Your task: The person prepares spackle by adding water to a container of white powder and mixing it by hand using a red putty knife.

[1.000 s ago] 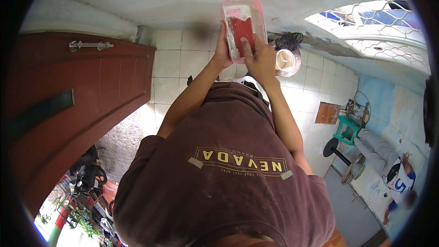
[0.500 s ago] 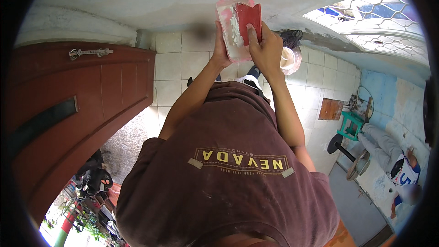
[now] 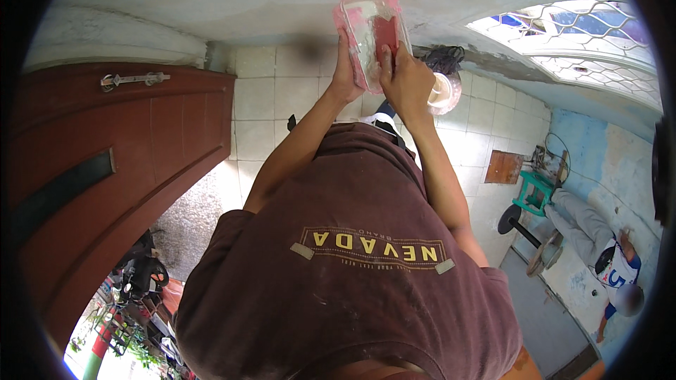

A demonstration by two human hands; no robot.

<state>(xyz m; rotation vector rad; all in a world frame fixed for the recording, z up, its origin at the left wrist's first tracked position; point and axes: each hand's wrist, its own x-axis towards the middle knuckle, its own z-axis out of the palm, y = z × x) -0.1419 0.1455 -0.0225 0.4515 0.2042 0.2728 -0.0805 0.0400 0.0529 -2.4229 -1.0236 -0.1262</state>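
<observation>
My left hand [image 3: 344,79] grips the left side of a shallow pinkish, translucent plastic tray [image 3: 355,56], holding it up in front of the wall. Whitish paste is smeared inside the tray and on its walls. In my right hand [image 3: 410,86] is a flat red putty spreader [image 3: 386,34], pinched between thumb and fingers. The spreader lies within the tray against its right part, and its far edge carries some white paste. My right palm and lower fingers are partly hidden from above.
A pale patched wall [image 3: 267,0] rises just ahead. On the tiled floor, a bucket of whitish paste [image 3: 442,93] stands beside a black plastic bag [image 3: 445,59]. A brown door [image 3: 176,141] is at left, a window grille [image 3: 584,28] at right. Another person [image 3: 609,260] sits far right near a green stool [image 3: 535,193].
The red spreader has turned and gone deeper into the tray, which now tilts so more of its pink left wall shows. Both hands stay on their things.
</observation>
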